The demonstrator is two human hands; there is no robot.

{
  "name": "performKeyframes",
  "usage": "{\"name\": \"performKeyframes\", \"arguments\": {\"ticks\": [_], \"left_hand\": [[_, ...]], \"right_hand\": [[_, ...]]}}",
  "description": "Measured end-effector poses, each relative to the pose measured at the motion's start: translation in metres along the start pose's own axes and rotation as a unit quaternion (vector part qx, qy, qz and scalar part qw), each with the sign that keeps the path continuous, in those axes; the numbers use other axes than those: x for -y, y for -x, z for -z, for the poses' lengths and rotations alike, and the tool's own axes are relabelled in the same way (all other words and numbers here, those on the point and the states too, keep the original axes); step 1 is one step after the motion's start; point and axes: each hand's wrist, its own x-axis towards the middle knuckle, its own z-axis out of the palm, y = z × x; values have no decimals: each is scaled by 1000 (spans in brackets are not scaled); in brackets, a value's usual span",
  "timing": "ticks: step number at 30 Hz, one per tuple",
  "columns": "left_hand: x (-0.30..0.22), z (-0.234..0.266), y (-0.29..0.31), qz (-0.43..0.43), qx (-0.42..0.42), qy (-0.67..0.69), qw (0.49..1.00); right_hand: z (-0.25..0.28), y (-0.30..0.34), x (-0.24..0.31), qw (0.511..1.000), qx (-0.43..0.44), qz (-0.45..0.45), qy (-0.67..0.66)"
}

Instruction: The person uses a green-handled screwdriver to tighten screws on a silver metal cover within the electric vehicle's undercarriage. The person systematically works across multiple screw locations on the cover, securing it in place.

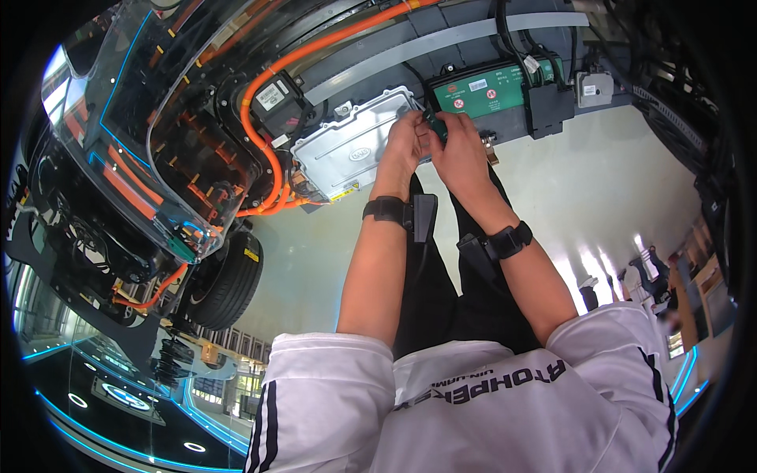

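Item, nearest: one white shirt (489,418) with black stripes, worn by the person, below the silver casing (347,154) that served as landmark.

Item: one small dark green piece (437,126), just beyond the casing's right end (partly covered by fingers, its kind not made out).

Item: one right hand (461,150), thumb and forefinger pinched on that piece.

Item: one left hand (404,144), in front of the casing's right end, fingers curled near the piece; whether they gripped it could not be told.

Step, as judged: close two-handed fingertip work on the piece. The next move seemed to call for a steady right pinch, with the left fingers guiding or bracing.

Item: one green-faced box (485,91), right of the casing, behind the fingers.

Item: one black bracket (550,114), farther right of the casing.

Item: one thick orange cable (247,114), arched left of and above the casing.

Item: one tyre (229,280), below and left of the casing.
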Motion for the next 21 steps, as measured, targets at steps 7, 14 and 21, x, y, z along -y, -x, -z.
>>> {"name": "performKeyframes", "arguments": {"ticks": [7,14,21], "left_hand": [[10,3,-6,-7,14,49,999],[12,12,-14,-49,22,57,997],[10,6,-9,-59,-3,-29,998]], "right_hand": [[-1,1,1,999,9,-43,-9],[3,1,8,998,-20,-23,-54],[4,3,8,998,-19,-2,-56]]}}
